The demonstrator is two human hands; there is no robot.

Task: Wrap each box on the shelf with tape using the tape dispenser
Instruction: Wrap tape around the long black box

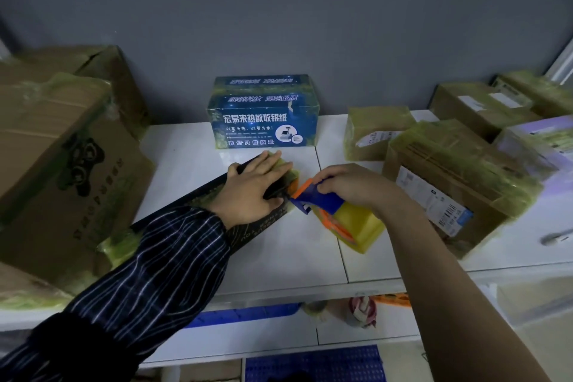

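Sleeved left grip (254, 189), flat-fingered, steadies the black box (186, 200) so the right grip (350, 186), curled round the dispenser (338, 217), can lay tape.

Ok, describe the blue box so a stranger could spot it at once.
Look at the white shelf against the grey wall. At its back, centred, stands the blue box. It alone is blue with white characters, flanked by brown cardboard boxes.
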